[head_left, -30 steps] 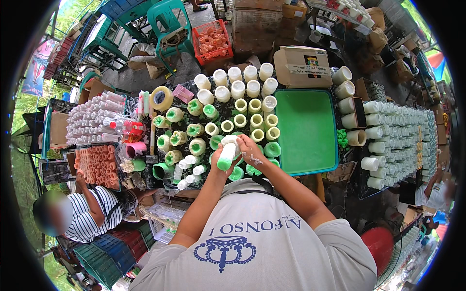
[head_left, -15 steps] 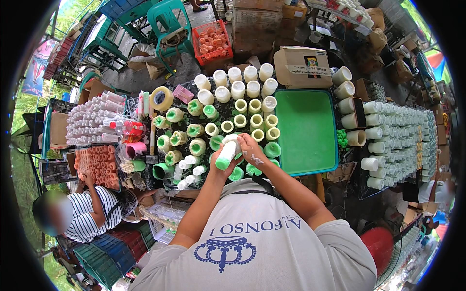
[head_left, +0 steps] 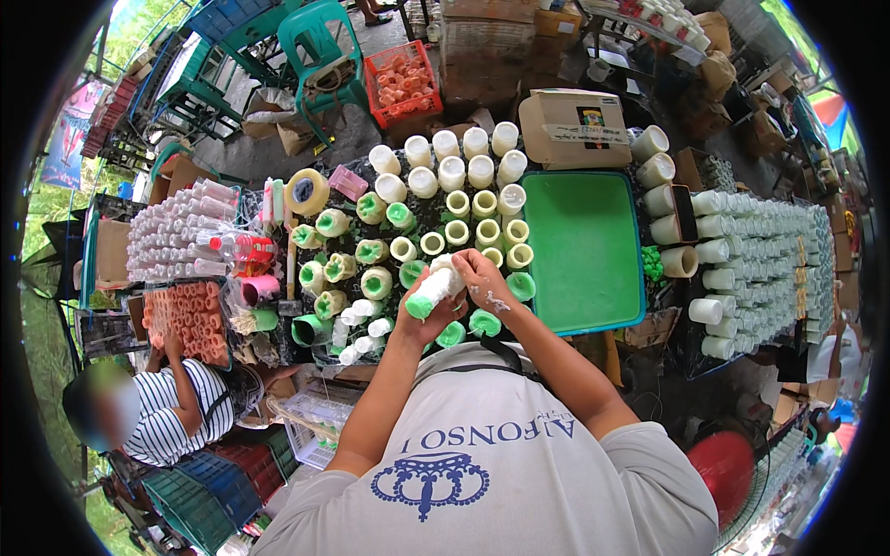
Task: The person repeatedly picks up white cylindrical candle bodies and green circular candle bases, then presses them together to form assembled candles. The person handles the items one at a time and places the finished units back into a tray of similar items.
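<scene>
A white candle (head_left: pixel 438 285) with a green end is held slantwise in front of my body, its green end toward me and to the left. My left hand (head_left: pixel 410 320) is wrapped around it from the left and below. At the candle's far, rough white end are the fingers of my right hand (head_left: pixel 484 282), pinched against it, with white flecks on the skin. Around my hands stand pale cylindrical moulds (head_left: pixel 432 243) and green-filled cups (head_left: pixel 484 322). Small white cylinders (head_left: pixel 365 309) lie to the left of my left hand.
A shallow tray of green material (head_left: pixel 584 250) lies right of the moulds, a cardboard box (head_left: pixel 575 128) behind it. Rows of white cylinders (head_left: pixel 712 252) stand farther right. At the left, a co-worker in a striped shirt (head_left: pixel 181 408) reaches to a tray of orange pieces (head_left: pixel 190 320).
The candle's green end has shifted slightly left, toward me. My right fingers have moved a little along its far end. My left hand keeps its hold.
</scene>
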Available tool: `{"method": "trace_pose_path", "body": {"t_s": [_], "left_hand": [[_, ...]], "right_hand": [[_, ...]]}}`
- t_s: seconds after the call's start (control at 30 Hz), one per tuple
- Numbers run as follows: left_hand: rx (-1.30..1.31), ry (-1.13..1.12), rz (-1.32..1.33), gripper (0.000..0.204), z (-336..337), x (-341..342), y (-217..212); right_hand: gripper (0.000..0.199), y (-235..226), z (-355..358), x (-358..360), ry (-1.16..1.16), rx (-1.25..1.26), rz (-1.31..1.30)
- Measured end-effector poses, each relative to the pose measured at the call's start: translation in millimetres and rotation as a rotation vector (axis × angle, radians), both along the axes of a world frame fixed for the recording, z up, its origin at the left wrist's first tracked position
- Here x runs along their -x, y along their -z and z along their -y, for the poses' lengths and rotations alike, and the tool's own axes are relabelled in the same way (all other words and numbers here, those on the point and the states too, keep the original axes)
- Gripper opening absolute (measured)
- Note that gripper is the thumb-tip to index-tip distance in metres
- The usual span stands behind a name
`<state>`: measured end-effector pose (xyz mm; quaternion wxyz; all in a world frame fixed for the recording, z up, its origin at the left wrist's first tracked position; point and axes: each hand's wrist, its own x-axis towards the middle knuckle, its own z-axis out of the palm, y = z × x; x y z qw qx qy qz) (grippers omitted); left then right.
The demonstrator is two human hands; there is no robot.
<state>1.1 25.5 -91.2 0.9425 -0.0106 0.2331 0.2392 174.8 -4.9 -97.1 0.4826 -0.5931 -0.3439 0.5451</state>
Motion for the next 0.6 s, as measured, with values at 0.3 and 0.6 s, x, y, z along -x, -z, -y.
{"method": "trace_pose_path", "body": {"t_s": [0.3,0.6], "left_hand": [[0.087,-0.006,0.049,0.038,0.0,-4.1,-15.2],[0.102,-0.113,0.078,0.036,9.4,-1.8,-26.0]], "right_hand": [[0.038,2.9,-0.8,-5.6,-0.052,-0.144,-0.076],[0.045,-42.1,4.5,-11.4,-0.158,-0.107,-0.428]]}}
